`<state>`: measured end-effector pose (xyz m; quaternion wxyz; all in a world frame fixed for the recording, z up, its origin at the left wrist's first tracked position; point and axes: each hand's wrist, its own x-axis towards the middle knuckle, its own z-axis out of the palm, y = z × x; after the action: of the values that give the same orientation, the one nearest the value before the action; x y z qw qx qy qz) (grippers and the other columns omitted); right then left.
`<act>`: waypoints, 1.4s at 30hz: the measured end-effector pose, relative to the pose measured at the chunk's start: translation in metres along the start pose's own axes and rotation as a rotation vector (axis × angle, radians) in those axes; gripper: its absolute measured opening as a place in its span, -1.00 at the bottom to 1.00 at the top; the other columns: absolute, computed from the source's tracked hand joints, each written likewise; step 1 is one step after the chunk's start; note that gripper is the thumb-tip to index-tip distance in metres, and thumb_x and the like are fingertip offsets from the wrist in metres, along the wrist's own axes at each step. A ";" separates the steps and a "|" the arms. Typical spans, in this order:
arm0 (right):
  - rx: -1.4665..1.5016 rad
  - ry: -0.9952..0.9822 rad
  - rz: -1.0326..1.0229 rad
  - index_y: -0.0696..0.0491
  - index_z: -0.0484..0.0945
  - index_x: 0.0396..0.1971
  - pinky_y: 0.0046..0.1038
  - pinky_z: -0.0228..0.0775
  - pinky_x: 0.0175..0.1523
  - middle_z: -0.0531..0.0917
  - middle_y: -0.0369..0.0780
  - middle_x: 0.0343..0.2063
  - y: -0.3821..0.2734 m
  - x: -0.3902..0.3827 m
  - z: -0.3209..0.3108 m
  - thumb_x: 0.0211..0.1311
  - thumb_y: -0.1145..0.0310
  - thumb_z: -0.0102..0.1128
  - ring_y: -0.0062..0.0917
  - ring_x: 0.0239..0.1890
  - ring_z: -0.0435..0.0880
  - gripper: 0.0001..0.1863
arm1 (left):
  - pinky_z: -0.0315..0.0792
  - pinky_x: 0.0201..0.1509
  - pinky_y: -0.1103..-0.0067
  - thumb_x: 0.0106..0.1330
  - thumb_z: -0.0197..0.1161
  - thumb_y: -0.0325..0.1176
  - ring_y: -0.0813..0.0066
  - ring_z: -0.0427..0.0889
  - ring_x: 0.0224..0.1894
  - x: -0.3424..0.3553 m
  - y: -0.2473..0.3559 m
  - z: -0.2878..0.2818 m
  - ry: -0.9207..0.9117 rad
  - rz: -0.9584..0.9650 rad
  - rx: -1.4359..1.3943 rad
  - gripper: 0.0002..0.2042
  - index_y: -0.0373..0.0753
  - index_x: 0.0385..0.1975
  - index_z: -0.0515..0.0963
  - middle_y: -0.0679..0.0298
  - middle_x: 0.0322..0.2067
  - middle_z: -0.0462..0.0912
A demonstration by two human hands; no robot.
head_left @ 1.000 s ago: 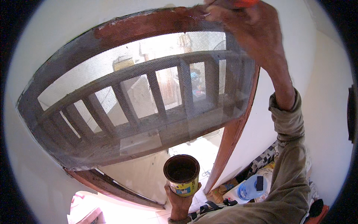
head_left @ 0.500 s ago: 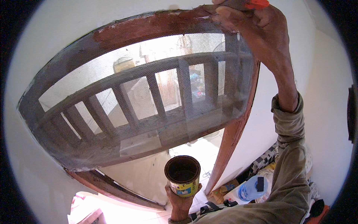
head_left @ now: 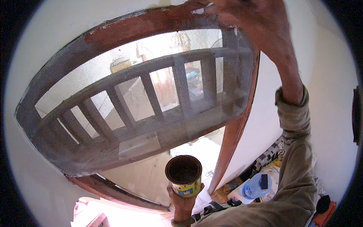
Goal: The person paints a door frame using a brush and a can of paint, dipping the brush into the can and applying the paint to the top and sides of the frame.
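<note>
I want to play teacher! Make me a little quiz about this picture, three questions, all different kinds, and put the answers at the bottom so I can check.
1. Pick one: what is the main colour on the outside of the can?
A) purple
B) yellow
C) black

2. True or false: the right hand is higher in the picture than the can.

3. Fill in the gap: the can is held by the ____.

Key:
1. B, yellow.
2. True; the right hand is up by the top of the arched frame.
3. Left hand.
</note>
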<state>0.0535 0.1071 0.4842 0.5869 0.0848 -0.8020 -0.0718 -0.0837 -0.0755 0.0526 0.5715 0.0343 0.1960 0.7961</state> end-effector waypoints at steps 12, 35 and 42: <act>0.085 0.048 0.011 0.19 0.65 -0.31 -0.44 0.69 -0.20 0.73 -0.14 -0.23 0.027 -0.018 -0.002 0.35 0.45 0.30 -0.49 -0.29 0.74 -0.89 | 0.39 0.27 -0.16 0.46 -0.22 0.20 -0.11 0.45 0.32 -0.003 -0.001 0.000 0.003 0.018 -0.009 -0.32 -0.18 0.39 0.29 -0.10 0.28 0.45; -0.144 0.022 -0.195 0.20 0.66 -0.15 -0.35 0.54 -0.29 0.71 -0.13 -0.32 0.044 -0.036 -0.029 0.38 0.39 0.24 -0.44 -0.37 0.70 -0.81 | 0.42 0.20 -0.14 0.41 -0.22 0.27 -0.13 0.46 0.30 0.002 -0.003 0.004 -0.019 -0.035 -0.085 -0.25 -0.19 0.39 0.32 -0.07 0.27 0.47; -0.123 0.007 0.092 0.07 0.68 -0.08 -0.62 0.52 -0.08 0.71 -0.33 -0.18 0.021 -0.049 -0.021 0.28 0.56 0.33 -0.68 -0.12 0.69 -0.77 | 0.33 0.28 -0.18 0.38 -0.24 0.35 -0.14 0.42 0.34 0.002 -0.006 -0.005 -0.029 -0.017 -0.018 -0.20 -0.17 0.42 0.29 -0.10 0.31 0.41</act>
<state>0.0871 0.1380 0.4491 0.5967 0.0117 -0.7969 -0.0936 -0.0804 -0.0738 0.0457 0.5814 0.0388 0.1807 0.7923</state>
